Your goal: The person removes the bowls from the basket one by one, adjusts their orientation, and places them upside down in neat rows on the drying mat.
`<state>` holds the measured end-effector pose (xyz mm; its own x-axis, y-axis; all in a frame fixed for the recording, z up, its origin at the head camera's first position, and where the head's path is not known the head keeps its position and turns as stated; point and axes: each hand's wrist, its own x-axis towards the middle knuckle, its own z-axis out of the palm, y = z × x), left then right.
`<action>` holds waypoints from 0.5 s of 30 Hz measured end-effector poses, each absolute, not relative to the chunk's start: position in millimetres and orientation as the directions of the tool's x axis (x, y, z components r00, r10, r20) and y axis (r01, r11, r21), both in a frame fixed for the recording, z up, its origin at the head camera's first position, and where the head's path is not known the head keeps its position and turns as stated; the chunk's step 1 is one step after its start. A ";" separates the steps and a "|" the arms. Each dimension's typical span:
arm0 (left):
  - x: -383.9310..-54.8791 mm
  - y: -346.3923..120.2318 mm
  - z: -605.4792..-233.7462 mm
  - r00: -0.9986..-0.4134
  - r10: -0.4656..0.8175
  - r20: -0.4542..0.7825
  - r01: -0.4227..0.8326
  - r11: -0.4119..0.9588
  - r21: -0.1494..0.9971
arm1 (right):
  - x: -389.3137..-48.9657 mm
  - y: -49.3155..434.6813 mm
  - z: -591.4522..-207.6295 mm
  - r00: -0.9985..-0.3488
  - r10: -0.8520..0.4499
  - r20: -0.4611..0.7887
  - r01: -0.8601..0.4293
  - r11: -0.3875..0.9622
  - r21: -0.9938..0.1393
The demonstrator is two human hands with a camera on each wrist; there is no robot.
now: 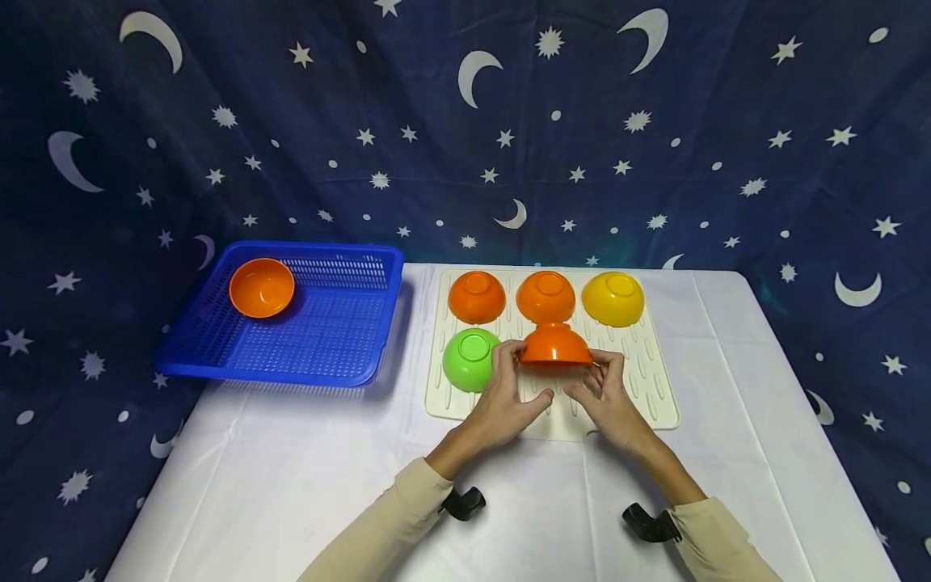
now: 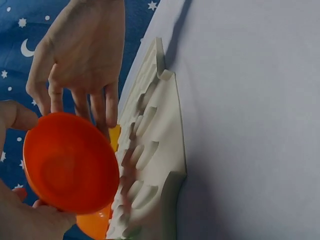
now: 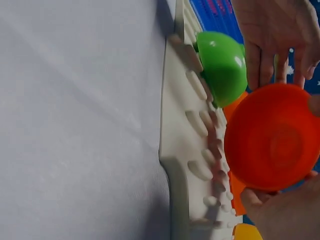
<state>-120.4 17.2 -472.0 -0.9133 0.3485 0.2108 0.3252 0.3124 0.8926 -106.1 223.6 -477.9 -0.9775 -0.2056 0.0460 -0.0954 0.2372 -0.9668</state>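
Note:
Between my two hands an orange bowl [image 1: 556, 346] is held upside down over the cream drying mat [image 1: 658, 404], its opening tipped toward me. The fingers of my left hand [image 1: 505, 404] grip its left side. On its right side are the fingers of my right hand [image 1: 614, 404]. Both thumbs point inward in front of the bowl. In both wrist views the inside of the orange bowl [image 2: 70, 165] shows, with fingers at its rim. Just left of my left fingers, a green bowl [image 1: 465, 364] rests upside down on the mat.
Along the mat's back row sit two more orange bowls [image 1: 476, 297] and a yellow bowl [image 1: 612, 299], all upside down. A blue plastic basket [image 1: 327, 339] stands at the left with an orange bowl [image 1: 262, 288] inside. Behind the white-covered table [image 1: 305, 469] hangs a starry curtain [image 1: 436, 145].

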 end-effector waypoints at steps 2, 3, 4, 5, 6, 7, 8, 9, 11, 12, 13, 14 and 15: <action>-122.1 19.4 -473.8 -0.918 0.344 0.198 0.313 0.322 0.893 | -110.4 224.8 -480.4 -0.975 -0.220 0.038 -0.085 0.207 -0.975; -122.8 20.4 -474.5 -0.918 0.346 0.194 0.312 0.330 0.891 | -112.3 225.6 -481.7 -0.973 -0.228 0.040 -0.084 0.189 -0.978; -123.4 21.3 -475.4 -0.917 0.352 0.189 0.313 0.340 0.887 | -114.2 226.5 -482.9 -0.972 -0.232 0.044 -0.087 0.175 -0.981; -123.8 22.1 -476.5 -0.914 0.362 0.181 0.314 0.350 0.883 | -115.7 227.4 -484.3 -0.971 -0.234 0.050 -0.090 0.167 -0.982; -124.2 22.6 -477.7 -0.912 0.372 0.172 0.313 0.360 0.879 | -117.0 228.3 -485.4 -0.971 -0.234 0.054 -0.093 0.161 -0.982; -124.3 23.1 -478.9 -0.910 0.384 0.160 0.312 0.374 0.873 | -117.8 229.2 -486.9 -0.971 -0.233 0.062 -0.101 0.163 -0.981; -124.4 23.6 -480.0 -0.906 0.397 0.149 0.312 0.389 0.867 | -118.3 230.0 -488.3 -0.971 -0.231 0.068 -0.108 0.164 -0.980; -124.4 23.9 -481.2 -0.902 0.410 0.137 0.313 0.401 0.861 | -118.7 230.9 -490.0 -0.970 -0.232 0.077 -0.117 0.164 -0.979; -124.1 24.3 -482.7 -0.895 0.428 0.125 0.320 0.420 0.849 | -118.8 232.5 -493.3 -0.968 -0.236 0.086 -0.128 0.171 -0.977; -123.9 24.3 -483.1 -0.892 0.435 0.125 0.327 0.427 0.843 | -118.7 233.1 -494.9 -0.967 -0.237 0.091 -0.133 0.169 -0.977; -123.4 24.3 -483.4 -0.888 0.441 0.129 0.337 0.433 0.836 | -118.3 233.7 -496.5 -0.966 -0.239 0.095 -0.138 0.168 -0.976; -122.9 24.3 -483.6 -0.883 0.448 0.137 0.350 0.437 0.829 | -117.8 234.1 -497.7 -0.966 -0.242 0.095 -0.137 0.162 -0.977; -122.1 24.3 -483.9 -0.879 0.455 0.146 0.363 0.439 0.822 | -116.9 234.6 -498.8 -0.965 -0.247 0.092 -0.136 0.166 -0.977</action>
<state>-122.1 24.3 -483.9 -0.8787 0.4547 0.1457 0.3635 0.4390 0.8217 -116.9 234.6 -498.8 -0.9646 -0.2468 0.0925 -0.1362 0.1664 -0.9766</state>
